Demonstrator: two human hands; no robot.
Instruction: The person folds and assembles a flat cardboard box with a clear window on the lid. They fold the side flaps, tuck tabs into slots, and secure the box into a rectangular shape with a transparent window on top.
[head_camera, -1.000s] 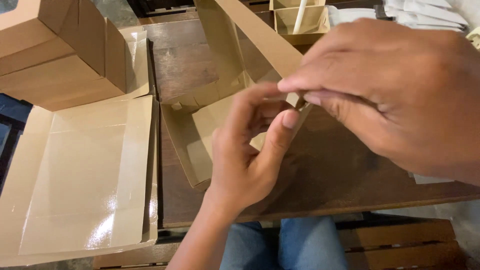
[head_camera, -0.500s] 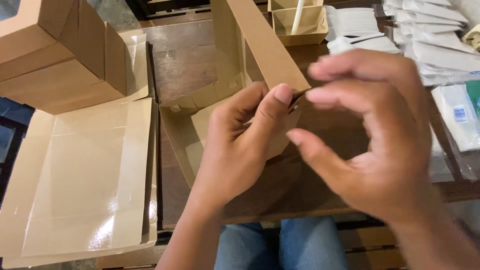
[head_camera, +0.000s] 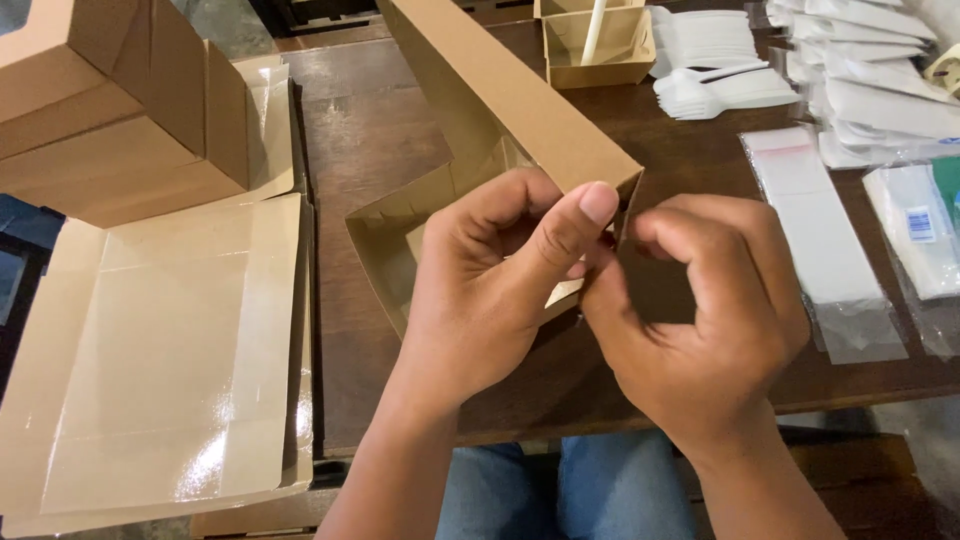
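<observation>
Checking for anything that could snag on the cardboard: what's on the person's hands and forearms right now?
Nothing. The left hand and right hand are bare: no gloves, rings, watch or bands show. Both forearms are bare to the frame edge, with no sleeves in view.

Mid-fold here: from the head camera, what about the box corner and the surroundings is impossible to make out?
- Head view: the corner of the kraft box being folded is covered by the left hand and right hand; tab position unknown.
- Right fingertips curl under the palm, so their grip is hidden.
- The folded boxes at far left are cut by the frame edge.
- The small tray is cropped at the top.
</observation>
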